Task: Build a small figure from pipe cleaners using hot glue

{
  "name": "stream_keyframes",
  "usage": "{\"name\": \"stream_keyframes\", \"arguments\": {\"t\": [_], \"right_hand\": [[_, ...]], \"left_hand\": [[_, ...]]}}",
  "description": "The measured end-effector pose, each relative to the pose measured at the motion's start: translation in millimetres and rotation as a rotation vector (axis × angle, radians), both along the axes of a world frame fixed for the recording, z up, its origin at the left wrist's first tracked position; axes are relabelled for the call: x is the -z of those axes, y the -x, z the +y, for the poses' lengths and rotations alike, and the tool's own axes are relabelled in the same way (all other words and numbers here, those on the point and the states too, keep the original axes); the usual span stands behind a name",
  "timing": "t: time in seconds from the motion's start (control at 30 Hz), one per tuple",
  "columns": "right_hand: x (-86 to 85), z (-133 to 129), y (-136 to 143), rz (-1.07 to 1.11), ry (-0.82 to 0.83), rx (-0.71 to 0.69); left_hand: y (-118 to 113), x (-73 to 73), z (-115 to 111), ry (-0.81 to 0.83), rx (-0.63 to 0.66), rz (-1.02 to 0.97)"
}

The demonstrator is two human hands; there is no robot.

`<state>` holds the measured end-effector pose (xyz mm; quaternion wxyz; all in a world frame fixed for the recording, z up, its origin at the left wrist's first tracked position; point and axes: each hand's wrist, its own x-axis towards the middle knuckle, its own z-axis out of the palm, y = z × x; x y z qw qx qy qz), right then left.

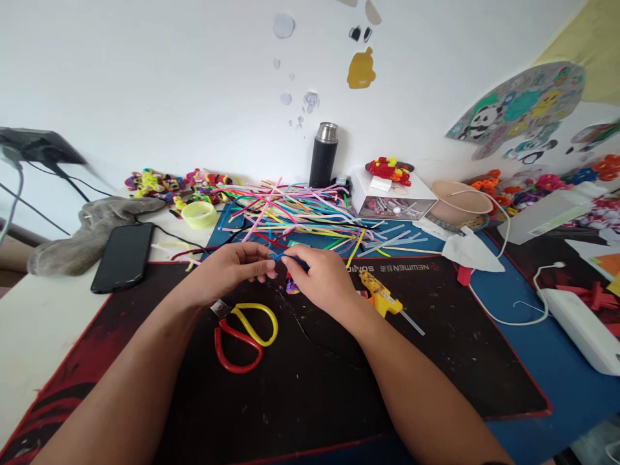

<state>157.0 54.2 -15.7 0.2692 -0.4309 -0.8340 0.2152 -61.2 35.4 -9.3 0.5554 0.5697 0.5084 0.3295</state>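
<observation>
Between my two hands is a blue pipe cleaner [277, 256], bent or twisted at the middle. My left hand [237, 268] pinches one side of it with thumb and forefinger. From the other side my right hand [317, 274] grips it, fingers curled, covering most of that end. Just beneath the right fingers lies a small purple and red piece [291, 285], partly hidden. Scissors [247, 336] with one red and one yellow handle rest below my left hand. A yellow glue gun [382, 296] with a glue stick lies right of my right wrist.
A heap of colourful pipe cleaners [295, 210] spreads behind my hands. Beyond it stands a black thermos [324, 155], with a white box [392, 190] to its right. A phone [122, 257] lies at left, a power strip [581, 329] at right. The dark mat [310, 400] covers the front.
</observation>
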Motion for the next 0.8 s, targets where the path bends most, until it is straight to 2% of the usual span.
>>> {"name": "stream_keyframes", "arguments": {"t": [0.27, 0.47, 0.8], "right_hand": [[-0.1, -0.7, 0.4, -0.03, -0.002, -0.005], [-0.3, -1.3, 1.2, -0.034, -0.01, -0.012], [3.6, -1.9, 2.2, -0.031, -0.021, -0.001]], "left_hand": [[-1.5, 2.7, -0.5, -0.018, -0.038, 0.022], [-7.2, -1.6, -2.9, -0.011, -0.004, 0.025], [-15.4, 1.0, -4.3, -0.062, -0.1, 0.042]]}}
